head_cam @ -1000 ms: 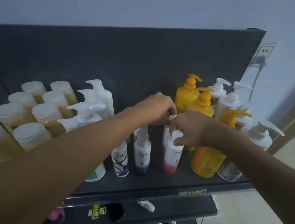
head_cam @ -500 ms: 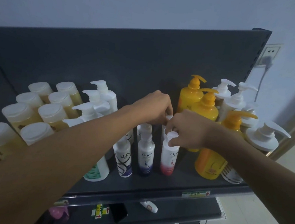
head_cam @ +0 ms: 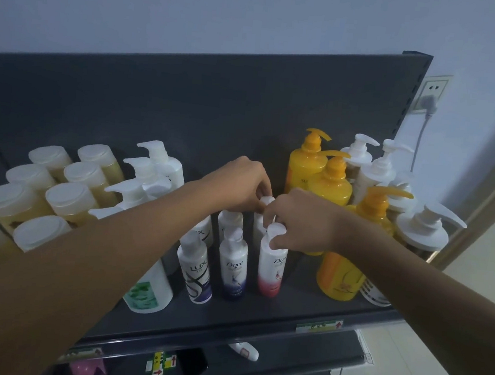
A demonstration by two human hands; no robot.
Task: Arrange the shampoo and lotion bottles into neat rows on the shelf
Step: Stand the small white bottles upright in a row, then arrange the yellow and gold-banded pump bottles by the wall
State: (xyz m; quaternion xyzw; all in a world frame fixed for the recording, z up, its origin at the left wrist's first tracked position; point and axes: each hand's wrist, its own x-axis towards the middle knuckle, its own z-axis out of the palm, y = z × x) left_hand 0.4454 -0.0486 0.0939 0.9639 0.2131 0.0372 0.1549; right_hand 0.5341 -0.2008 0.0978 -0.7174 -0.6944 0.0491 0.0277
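Front row mid-shelf (head_cam: 259,317): Lux bottle (head_cam: 195,269), blue Dove (head_cam: 233,267), then pink-based white Dove (head_cam: 272,267), upright, cap pinched by right hand (head_cam: 300,222); behind it, left hand (head_cam: 240,186) pinches another small white cap (head_cam: 266,201).

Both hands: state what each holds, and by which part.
Right hand grips the pink Dove bottle by its white cap. Left hand pinches the cap of a small bottle behind it.
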